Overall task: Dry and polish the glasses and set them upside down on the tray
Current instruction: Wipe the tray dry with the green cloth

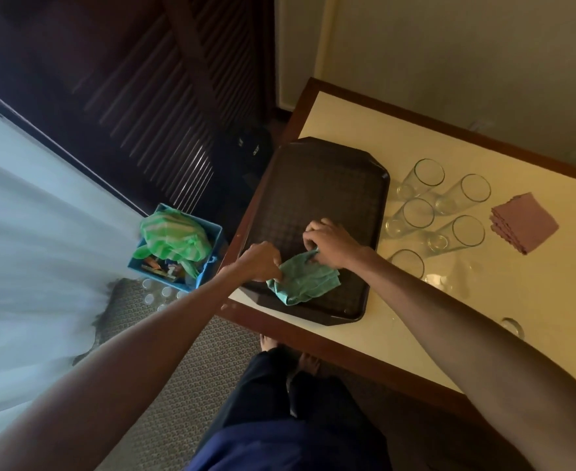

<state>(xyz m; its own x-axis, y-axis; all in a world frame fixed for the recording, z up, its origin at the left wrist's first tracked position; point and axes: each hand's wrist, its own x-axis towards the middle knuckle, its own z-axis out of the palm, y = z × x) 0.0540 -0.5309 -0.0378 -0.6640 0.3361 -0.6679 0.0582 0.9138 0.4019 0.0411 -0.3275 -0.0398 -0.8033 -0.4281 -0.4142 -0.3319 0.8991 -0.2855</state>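
A dark brown tray (317, 185) lies on the cream table top with no glasses on it. A crumpled green cloth (305, 282) rests on the tray's near part. My left hand (263, 261) pinches the cloth's left edge and my right hand (329, 243) grips its upper edge. Several clear tall glasses (415, 214) stand upright on the table to the right of the tray. Another glass (512, 328) is partly hidden behind my right forearm.
A folded purple cloth (524, 222) lies right of the glasses. The table (415, 334) has a dark wooden rim. On the floor at the left stands a blue box (212, 232) with a green bag in it. A dark slatted door and a white curtain stand behind.
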